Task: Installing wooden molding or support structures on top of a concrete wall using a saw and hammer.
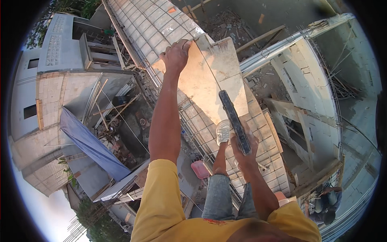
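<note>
My left hand (176,54) reaches forward with its fingers curled on the upper edge of a pale plywood board (189,86), which lies over a rebar grid (149,36). My right hand (244,147) grips a long, dark, bar-shaped tool (230,115), angled across the board’s lower part; I cannot make out its exact kind. A thin straight line runs along the board from near my left hand toward the tool. My foot in a light shoe (223,131) rests by the board’s lower left edge.
The raised grid deck drops off on both sides toward rubble and unfinished block walls (294,72). A blue tarp (90,143) hangs at left. A pink tub (198,169) sits below. A co-worker (324,203) is at lower right. Loose timber poles (260,38) span the right gap.
</note>
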The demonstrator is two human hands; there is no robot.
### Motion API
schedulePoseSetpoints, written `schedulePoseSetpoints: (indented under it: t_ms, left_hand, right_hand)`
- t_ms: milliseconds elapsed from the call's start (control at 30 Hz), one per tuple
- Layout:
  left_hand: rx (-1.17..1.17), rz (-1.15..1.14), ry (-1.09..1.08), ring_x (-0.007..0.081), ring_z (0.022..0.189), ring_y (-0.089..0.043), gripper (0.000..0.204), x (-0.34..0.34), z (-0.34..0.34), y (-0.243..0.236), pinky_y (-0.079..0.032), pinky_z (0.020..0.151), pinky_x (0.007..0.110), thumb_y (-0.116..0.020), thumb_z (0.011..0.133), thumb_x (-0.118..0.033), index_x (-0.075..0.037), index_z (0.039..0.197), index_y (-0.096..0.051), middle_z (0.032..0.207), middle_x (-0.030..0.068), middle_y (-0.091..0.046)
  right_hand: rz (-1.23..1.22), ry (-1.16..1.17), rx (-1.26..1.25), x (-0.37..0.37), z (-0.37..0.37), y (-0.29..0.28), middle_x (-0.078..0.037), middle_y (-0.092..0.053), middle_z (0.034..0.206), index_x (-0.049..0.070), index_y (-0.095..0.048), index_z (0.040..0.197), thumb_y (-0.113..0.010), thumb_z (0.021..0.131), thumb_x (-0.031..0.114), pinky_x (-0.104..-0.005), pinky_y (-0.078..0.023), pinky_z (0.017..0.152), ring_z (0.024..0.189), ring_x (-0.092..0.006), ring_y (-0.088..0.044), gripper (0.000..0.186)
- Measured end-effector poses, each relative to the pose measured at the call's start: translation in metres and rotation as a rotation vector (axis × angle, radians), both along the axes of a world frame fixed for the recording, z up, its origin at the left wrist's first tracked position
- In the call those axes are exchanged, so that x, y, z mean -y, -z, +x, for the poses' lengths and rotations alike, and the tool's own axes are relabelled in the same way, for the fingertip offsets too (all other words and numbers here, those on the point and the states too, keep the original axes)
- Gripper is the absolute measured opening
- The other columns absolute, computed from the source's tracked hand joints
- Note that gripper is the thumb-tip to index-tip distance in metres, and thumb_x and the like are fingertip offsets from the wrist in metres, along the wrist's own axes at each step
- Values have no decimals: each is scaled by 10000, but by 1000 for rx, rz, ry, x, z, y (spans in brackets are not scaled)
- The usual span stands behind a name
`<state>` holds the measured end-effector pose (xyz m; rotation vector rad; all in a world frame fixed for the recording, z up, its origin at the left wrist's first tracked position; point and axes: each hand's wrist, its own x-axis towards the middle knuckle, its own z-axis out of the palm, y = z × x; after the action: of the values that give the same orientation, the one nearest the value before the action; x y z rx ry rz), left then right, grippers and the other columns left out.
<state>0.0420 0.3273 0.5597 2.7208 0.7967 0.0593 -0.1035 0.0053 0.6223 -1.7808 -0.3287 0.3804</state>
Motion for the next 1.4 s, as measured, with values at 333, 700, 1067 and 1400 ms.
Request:
schedulePoseSetpoints:
  t_ms: [333,700,1067,1400]
  left_hand:
    - [142,117,48,305,995,-581,373,54,8,-15,-305,911,554,-461,949,-481,-170,1043,-645,1015,64,-666]
    - [69,111,108,290,1021,-572,419,52,-6,-21,-328,896,544,-444,954,-491,-131,1030,-643,1053,58,-645]
    - [-27,97,102,324,1055,-576,424,44,9,-20,-334,911,572,-416,957,-518,-188,1105,-637,1101,70,-646]
    - [23,191,85,306,1035,-583,404,71,8,-24,-335,908,549,-432,958,-501,-183,1098,-638,1062,53,-649]
  right_hand:
    - [0,245,100,-21,-3,-71,-152,-660,995,-2,-523,1274,-620,806,-51,-294,-510,766,848,-218,-657,481]
    - [80,192,182,10,0,-39,-163,-667,961,-11,-516,1245,-676,818,20,-311,-531,735,830,-202,-671,457]
    - [45,66,207,15,1,45,-162,-650,1116,55,-472,1320,-669,738,-64,-376,-531,687,798,-306,-661,626]
    - [195,203,430,-15,-18,17,-178,-639,1127,51,-499,1294,-686,819,32,-356,-533,785,934,-280,-670,511]
